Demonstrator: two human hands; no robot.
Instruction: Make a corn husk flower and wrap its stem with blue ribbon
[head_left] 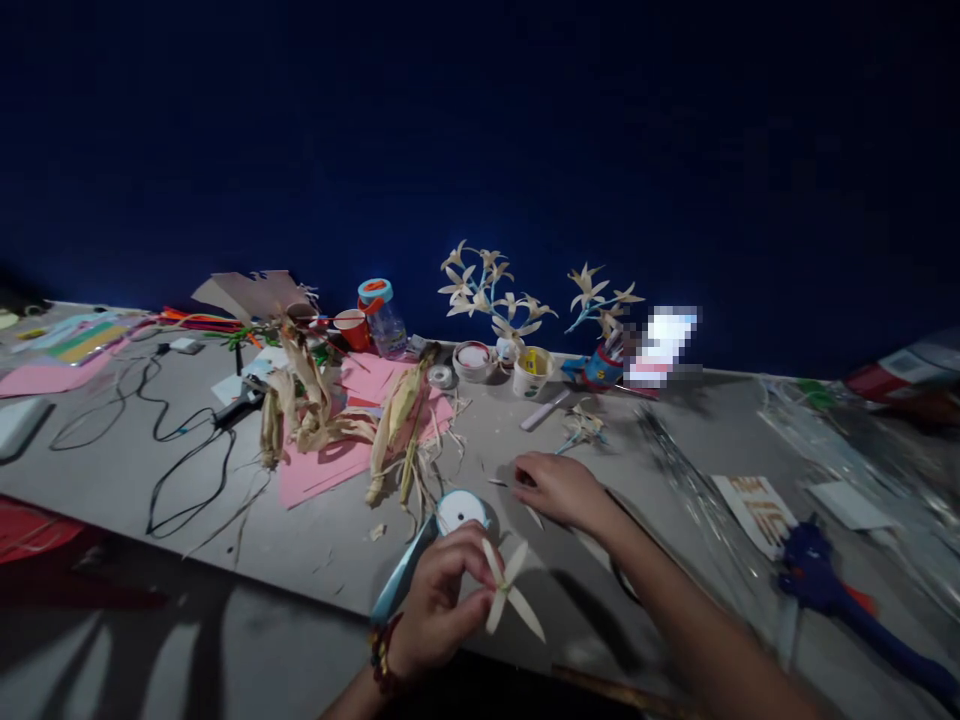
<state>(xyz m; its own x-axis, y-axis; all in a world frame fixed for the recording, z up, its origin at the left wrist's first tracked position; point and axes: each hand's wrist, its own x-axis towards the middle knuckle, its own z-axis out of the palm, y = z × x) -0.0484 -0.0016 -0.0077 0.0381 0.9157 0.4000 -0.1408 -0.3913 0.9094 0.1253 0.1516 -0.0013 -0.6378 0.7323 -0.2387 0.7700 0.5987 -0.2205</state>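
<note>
Near the table's front edge, my left hand (450, 590) pinches a pale husk flower (508, 588) with narrow pointed petals. Just behind that hand lies a white spool (460, 510) with light blue ribbon (401, 580) trailing off it. My right hand (559, 488) rests low over the table, its fingers curled; whatever is between them, if anything, is too small to make out. A small flower with a blue stem (583, 430) lies just beyond the right hand. Finished-looking flower sprays (491, 290) stand in small tubs at the back.
Dried corn husks (315, 420) and pink paper (322, 470) cover the middle left. Black cables (191, 485) lie farther left. A blue glue gun (817, 570), thin wires (694, 480) and clear plastic packaging (847, 450) are at right. A bottle (386, 325) and a lit screen (664, 345) stand behind.
</note>
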